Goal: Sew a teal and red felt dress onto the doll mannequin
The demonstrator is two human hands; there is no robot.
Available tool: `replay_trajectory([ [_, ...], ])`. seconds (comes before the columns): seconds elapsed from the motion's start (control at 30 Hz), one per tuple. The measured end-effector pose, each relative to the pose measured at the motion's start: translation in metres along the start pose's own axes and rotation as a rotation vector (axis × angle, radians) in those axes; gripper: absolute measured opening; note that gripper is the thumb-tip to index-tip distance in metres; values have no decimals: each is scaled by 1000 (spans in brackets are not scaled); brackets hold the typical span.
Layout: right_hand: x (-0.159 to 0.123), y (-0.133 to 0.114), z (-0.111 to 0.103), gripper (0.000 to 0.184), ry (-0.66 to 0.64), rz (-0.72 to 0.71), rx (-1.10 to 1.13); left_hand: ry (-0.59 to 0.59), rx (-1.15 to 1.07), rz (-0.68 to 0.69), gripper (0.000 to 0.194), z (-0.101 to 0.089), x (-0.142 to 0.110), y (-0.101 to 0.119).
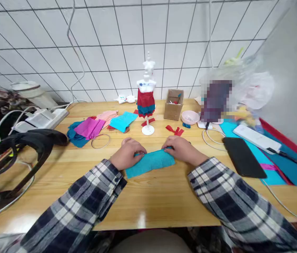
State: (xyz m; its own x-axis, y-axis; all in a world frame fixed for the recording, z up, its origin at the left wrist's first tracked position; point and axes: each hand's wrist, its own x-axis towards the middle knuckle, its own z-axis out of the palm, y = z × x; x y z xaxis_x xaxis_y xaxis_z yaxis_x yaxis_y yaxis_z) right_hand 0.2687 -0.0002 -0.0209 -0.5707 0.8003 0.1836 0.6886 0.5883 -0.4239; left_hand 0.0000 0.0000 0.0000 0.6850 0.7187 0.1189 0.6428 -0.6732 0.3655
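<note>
Left hand (129, 154): fingers curled in, thumb and fingertips pinching the upper left edge of the teal cloth (151, 163).
Right hand (179, 149): fingers bent, pinching the upper right corner area of the same cloth.
Teal cloth: a long strip lying on the wooden table (143, 207), between the two hands and slightly nearer the person than the fingertips.
Beyond the hands, middle: a white dress form (146, 85) stands upright on a round base, wearing a red and teal skirt (146, 103); another white form (127, 99) lies on its side behind, to its left.
Beyond the right hand: red scraps (175, 130) close by; farther back, a cardboard box (174, 105) and a pink bowl (190, 117) holding small pieces.
Beyond the left hand: a thin ring (100, 141), magenta cloth (90, 128) over dark teal cloth (77, 135), and a bright blue cloth (123, 121).
Right of the right hand: a black phone (244, 157) and a white power bank (257, 138) on coloured sheets (290, 154).
Far left of the left hand: a black strap (36, 168), in front of a white power strip (41, 119).
</note>
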Motion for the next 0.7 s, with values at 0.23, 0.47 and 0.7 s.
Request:
replay_trajectory([
  [0.23,-4,9,-7,15,2,7,-3,10,16,45,15,0,1,0],
  [0.47,-2,4,-13,13,-41,3,-74,8,60,73,19,-2,-2,4],
  [0.7,-4,-1,-16,14,-50,14,-144,15,146,125,26,2,-6,8],
])
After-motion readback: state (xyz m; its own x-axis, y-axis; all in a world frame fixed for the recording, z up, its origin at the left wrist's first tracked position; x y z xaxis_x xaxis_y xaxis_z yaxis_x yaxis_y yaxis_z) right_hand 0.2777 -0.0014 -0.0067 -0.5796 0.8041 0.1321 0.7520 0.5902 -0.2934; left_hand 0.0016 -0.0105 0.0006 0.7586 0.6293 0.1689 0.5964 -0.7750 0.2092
